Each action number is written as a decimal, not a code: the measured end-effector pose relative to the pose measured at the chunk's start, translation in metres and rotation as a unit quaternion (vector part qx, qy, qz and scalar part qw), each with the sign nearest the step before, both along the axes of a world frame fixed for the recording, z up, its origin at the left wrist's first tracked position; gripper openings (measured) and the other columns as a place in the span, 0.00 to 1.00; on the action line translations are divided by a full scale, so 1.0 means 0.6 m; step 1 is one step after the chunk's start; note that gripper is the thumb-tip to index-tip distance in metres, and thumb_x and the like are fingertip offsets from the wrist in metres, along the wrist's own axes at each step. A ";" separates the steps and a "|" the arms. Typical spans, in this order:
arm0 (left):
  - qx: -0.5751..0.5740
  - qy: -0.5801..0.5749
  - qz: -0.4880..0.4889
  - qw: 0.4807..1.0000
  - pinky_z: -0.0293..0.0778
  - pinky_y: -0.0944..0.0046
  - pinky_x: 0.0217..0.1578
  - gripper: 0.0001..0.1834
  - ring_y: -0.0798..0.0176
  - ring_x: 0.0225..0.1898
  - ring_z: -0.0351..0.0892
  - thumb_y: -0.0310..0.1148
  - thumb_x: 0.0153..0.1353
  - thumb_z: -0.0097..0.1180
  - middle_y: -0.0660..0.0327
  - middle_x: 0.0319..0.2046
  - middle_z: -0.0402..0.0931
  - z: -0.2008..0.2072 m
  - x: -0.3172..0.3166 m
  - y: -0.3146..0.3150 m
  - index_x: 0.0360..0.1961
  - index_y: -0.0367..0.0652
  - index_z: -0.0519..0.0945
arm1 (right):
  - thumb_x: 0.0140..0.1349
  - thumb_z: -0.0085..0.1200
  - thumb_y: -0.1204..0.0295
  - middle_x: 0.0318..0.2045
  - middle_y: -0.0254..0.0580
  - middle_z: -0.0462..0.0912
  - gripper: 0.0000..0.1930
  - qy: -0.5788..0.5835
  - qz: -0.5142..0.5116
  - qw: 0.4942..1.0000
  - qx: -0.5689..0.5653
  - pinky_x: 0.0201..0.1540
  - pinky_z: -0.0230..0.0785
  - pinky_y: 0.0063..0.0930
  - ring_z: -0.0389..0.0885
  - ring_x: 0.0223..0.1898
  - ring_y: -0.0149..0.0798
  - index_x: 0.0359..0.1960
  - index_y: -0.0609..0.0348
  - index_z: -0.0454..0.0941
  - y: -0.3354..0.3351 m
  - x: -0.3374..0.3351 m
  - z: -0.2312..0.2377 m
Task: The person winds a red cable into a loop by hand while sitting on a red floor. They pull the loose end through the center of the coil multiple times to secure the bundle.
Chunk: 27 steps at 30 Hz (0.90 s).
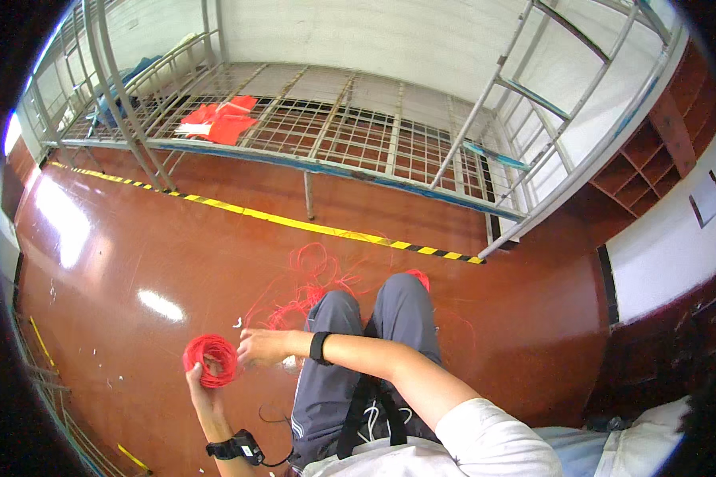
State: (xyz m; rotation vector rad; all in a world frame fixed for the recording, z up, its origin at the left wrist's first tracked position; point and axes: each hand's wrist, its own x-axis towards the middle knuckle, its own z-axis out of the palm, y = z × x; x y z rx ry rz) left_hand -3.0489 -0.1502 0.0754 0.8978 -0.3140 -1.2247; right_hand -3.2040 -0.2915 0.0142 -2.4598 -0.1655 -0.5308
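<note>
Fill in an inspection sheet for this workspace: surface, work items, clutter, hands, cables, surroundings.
Surface: glossy reddish-brown floor, bright reflections at left.
Work items: red cord coil, held off the floor; loose red cord tangled on the floor ahead of the knees.
Clutter: small white scraps scattered on the floor.
Hands: left hand grips the coil; right hand at its right side, finger grip unclear.
Cables: thin black cable by the left-wrist device.
Surroundings: metal bed frame bearing a red-orange item; yellow-and-black floor tape.
</note>
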 end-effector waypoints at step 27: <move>0.137 -0.289 0.017 0.947 0.67 0.73 0.30 0.05 0.75 0.27 0.71 0.27 0.52 0.53 0.69 0.27 0.73 -0.002 -0.079 -0.079 0.31 0.40 0.76 | 0.61 0.43 0.70 0.25 0.57 0.75 0.08 -0.041 -0.236 0.926 0.292 0.29 0.64 0.43 0.75 0.31 0.57 0.33 0.63 0.68 0.025 -0.006 0.091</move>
